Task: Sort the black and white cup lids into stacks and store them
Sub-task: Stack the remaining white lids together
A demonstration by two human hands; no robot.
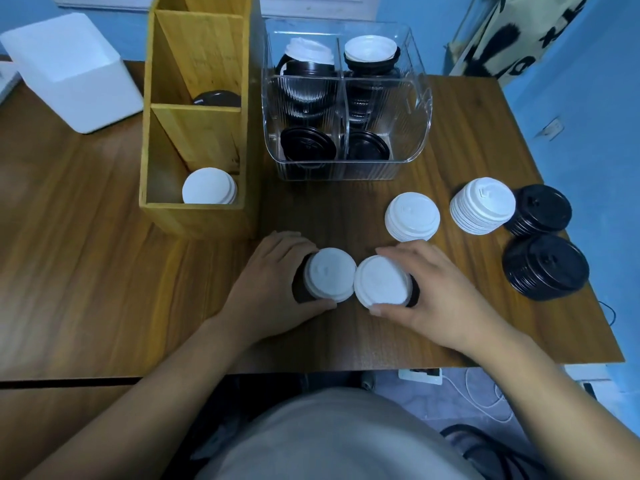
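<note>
My left hand (pixel 273 285) grips a mixed stack of lids (pixel 329 275), white on top with black beneath, near the table's front. Beside it, touching, my right hand (pixel 440 299) grips a second mixed stack (pixel 381 280), also white on top. Further right stand two white stacks (pixel 412 216) (pixel 483 206) and two black stacks (pixel 540 209) (pixel 545 266). The wooden organizer (pixel 194 216) holds white lids (pixel 209 187) in its front compartment and black lids (pixel 216 98) in the one behind. The clear bin (pixel 346 164) holds mixed black and white lids.
A white box (pixel 72 71) stands at the back left of the wooden table (pixel 104 271). The table's right edge runs close to the black stacks. A power strip and cables (pixel 420 375) lie on the floor below the front edge.
</note>
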